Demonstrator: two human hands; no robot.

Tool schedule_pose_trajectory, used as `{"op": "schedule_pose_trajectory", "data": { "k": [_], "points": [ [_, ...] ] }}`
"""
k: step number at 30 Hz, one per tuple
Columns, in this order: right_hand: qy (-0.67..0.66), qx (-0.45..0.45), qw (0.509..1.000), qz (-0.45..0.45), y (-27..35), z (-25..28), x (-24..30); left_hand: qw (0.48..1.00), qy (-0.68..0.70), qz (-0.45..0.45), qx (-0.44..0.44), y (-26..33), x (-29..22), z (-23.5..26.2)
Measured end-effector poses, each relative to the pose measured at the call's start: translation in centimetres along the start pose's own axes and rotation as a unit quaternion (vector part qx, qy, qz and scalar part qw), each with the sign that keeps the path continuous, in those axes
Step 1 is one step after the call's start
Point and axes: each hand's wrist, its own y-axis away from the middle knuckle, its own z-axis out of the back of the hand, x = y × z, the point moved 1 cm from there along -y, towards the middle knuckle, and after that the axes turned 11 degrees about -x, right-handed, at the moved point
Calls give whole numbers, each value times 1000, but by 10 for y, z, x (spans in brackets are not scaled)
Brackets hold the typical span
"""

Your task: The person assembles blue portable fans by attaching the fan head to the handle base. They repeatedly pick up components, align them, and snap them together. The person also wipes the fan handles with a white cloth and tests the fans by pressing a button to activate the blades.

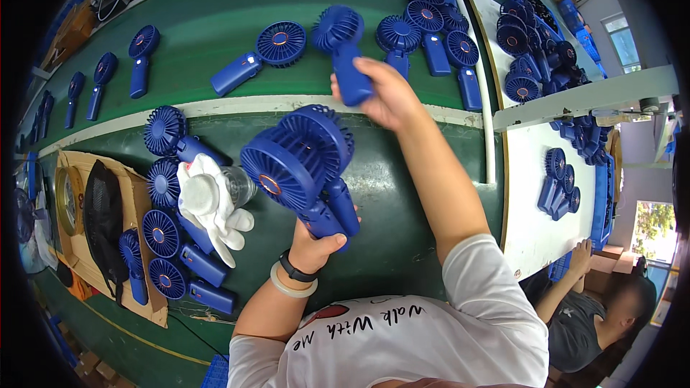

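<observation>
Our right hand [388, 97] is wrapped around the handle of one blue fan [352, 75] over the green belt [194, 36] — its long axis runs away from us, head farthest. Our left hand [310, 246], nearer our body, clasps two more fans [282, 179] by their handles, below and left.

1. Front blue fan [284, 176]: round slatted head, orange ring at the hub, grille face showing; handle slants down to the right, held above the middle of the green counter [392, 172].
2. Rear blue fan [341, 201]: same form, close behind, handles side by side; whether the grilles touch is hard to tell.
3. Third blue fan [348, 65]: held apart, head up, handle end overlapping the counter's far edge in view.
</observation>
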Motion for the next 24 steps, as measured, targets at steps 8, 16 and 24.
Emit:
{"op": "schedule_pose_trajectory", "data": {
  "k": [8, 16, 24],
  "points": [
    [-311, 196, 927, -67, 136, 5, -22, 992, 120, 37, 13, -1, 0, -2],
    [-313, 178, 933, -25, 136, 7, -34, 993, 111, 43, 19, 0, 0, -2],
    [-188, 97, 977, -9, 135, 20, -39, 994, 99, 45, 12, 0, 1, -1]
  ]
}}
